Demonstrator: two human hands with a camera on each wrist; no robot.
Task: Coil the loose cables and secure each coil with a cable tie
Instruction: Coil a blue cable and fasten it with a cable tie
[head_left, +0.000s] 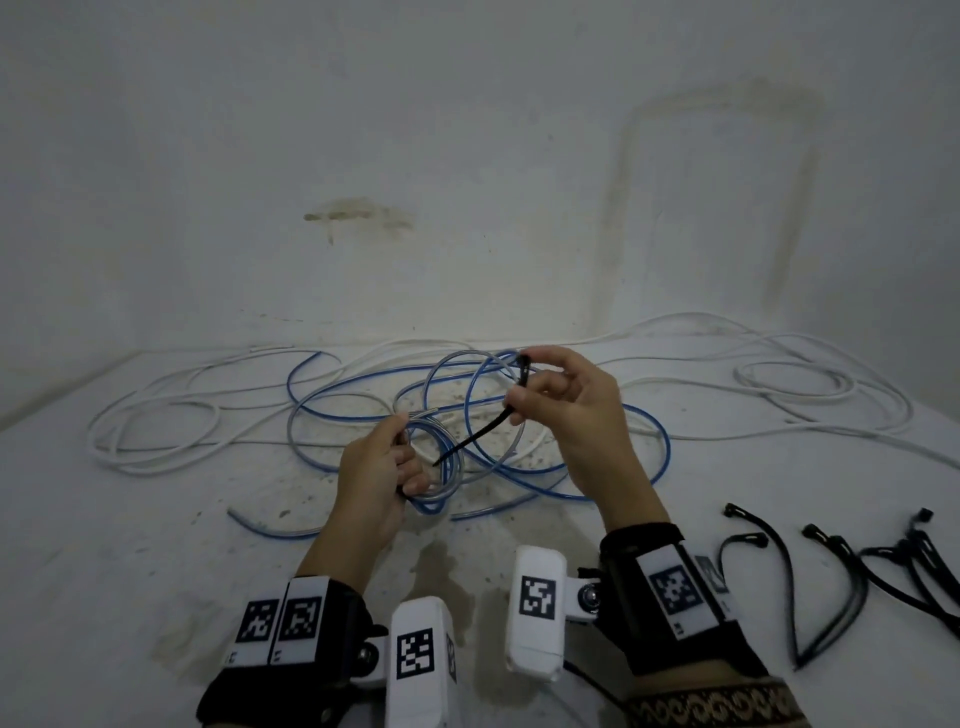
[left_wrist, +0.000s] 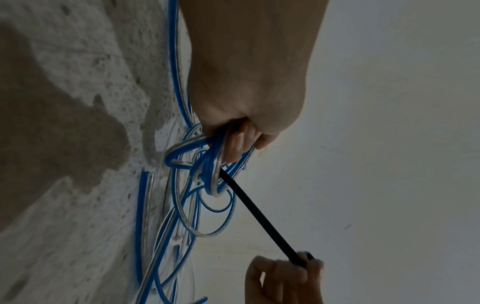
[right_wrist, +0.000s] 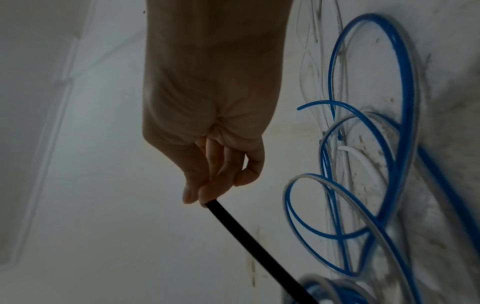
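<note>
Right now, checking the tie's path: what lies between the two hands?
Only the black cable tie, running from the right hand to the blue coil in the left hand; head view.

Two hands (head_left: 374, 467), one held tie (head_left: 483, 431), several spare ties (head_left: 831, 571), two cables (head_left: 519, 467).

blue cable (head_left: 519, 470): blue-and-clear, mostly sprawled in loose loops on the floor, one end wound into a small coil (head_left: 434, 467) (left_wrist: 207, 164)
white cables (head_left: 156, 415): thin, loose tangles at the back, left and right
cable tie (head_left: 480, 434) (left_wrist: 259, 216) (right_wrist: 249, 236): black strip, slanting up from the coil
spare ties (head_left: 857, 571): black, bent, scattered far right
</note>
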